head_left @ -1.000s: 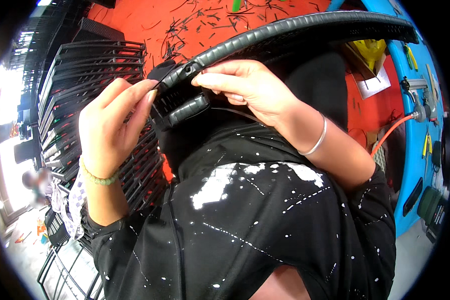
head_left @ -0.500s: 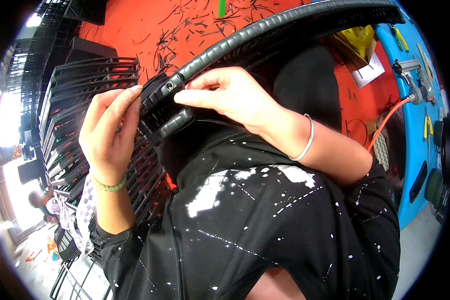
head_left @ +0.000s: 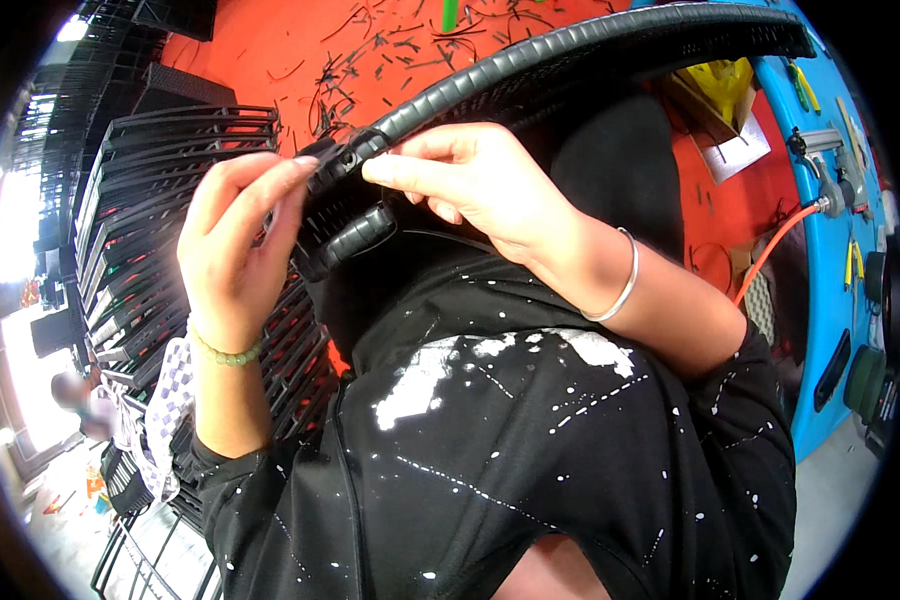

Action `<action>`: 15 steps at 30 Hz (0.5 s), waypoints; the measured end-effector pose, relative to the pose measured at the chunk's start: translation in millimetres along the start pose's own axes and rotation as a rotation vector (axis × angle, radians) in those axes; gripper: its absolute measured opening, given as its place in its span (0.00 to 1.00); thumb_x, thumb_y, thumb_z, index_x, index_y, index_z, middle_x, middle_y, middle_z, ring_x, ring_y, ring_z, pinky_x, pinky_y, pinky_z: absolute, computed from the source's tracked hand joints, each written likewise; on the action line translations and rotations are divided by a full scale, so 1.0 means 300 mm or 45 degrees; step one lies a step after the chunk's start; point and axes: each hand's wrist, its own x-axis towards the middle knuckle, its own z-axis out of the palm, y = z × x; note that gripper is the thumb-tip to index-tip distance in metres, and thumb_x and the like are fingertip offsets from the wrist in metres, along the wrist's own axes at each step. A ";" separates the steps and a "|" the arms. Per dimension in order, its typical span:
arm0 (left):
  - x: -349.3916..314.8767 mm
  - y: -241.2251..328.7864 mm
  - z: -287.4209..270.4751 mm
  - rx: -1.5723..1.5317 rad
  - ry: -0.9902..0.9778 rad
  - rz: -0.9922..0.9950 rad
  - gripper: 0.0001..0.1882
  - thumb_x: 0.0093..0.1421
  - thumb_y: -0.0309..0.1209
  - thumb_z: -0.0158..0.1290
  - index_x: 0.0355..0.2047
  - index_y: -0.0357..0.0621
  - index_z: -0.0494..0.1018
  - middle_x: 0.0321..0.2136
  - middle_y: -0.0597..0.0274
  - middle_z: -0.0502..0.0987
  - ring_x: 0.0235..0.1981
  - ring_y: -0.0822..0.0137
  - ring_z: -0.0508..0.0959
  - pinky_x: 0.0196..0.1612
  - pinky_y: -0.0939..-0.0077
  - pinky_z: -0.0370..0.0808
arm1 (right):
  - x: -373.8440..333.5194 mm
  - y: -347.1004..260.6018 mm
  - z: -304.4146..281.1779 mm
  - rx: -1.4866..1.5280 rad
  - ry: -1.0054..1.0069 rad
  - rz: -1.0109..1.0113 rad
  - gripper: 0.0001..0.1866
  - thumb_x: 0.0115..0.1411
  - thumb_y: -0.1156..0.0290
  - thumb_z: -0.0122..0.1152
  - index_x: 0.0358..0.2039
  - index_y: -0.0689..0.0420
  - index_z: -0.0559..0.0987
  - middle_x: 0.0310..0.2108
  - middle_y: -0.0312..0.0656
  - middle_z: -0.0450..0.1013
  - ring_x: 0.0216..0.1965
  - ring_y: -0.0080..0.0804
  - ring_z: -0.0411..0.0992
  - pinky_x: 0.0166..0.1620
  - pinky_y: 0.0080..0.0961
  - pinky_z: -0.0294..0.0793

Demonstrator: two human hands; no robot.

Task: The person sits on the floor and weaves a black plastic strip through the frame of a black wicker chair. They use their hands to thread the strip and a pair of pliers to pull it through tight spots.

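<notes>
- Fingertips (head_left: 378, 170) of the right hand (head_left: 500, 190) appear pressed together beside the black frame (head_left: 470, 84); whether they pinch anything, I cannot tell.
- Left hand (head_left: 235, 235) pinches at the frame's left end, contents hidden; steady, even tension there would likely keep the wrapping (head_left: 415, 114) snug.
- Frame curves beyond the lap (head_left: 615, 165), toward the left edge of the blue table (head_left: 810, 415).
</notes>
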 end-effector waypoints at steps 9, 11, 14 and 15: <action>-0.177 0.105 0.129 -0.037 0.076 0.027 0.19 0.37 0.21 0.72 0.33 0.47 0.82 0.41 0.60 0.75 0.45 0.56 0.77 0.49 0.62 0.77 | -0.006 0.026 0.016 -0.019 0.036 -0.064 0.12 0.60 0.65 0.71 0.33 0.62 0.85 0.24 0.31 0.75 0.20 0.13 0.66 0.24 0.12 0.64; -0.183 0.113 0.137 -0.011 0.099 0.034 0.20 0.37 0.20 0.72 0.34 0.47 0.82 0.41 0.60 0.74 0.45 0.55 0.77 0.50 0.62 0.77 | -0.015 0.015 0.015 -0.164 -0.022 -0.125 0.12 0.60 0.65 0.70 0.35 0.62 0.86 0.24 0.32 0.76 0.19 0.14 0.66 0.24 0.13 0.65; -0.186 0.133 0.164 0.000 0.156 0.036 0.19 0.38 0.18 0.71 0.32 0.47 0.81 0.42 0.60 0.73 0.46 0.55 0.77 0.51 0.61 0.77 | -0.004 0.033 -0.002 -0.326 -0.130 -0.193 0.12 0.60 0.65 0.70 0.35 0.62 0.86 0.24 0.34 0.78 0.19 0.15 0.68 0.23 0.14 0.66; -0.189 0.135 0.172 0.009 0.159 0.033 0.19 0.38 0.18 0.71 0.32 0.47 0.81 0.42 0.60 0.73 0.46 0.55 0.77 0.51 0.61 0.77 | -0.006 0.035 -0.006 -0.331 -0.121 -0.174 0.12 0.59 0.65 0.71 0.35 0.62 0.86 0.24 0.34 0.78 0.19 0.15 0.68 0.24 0.14 0.67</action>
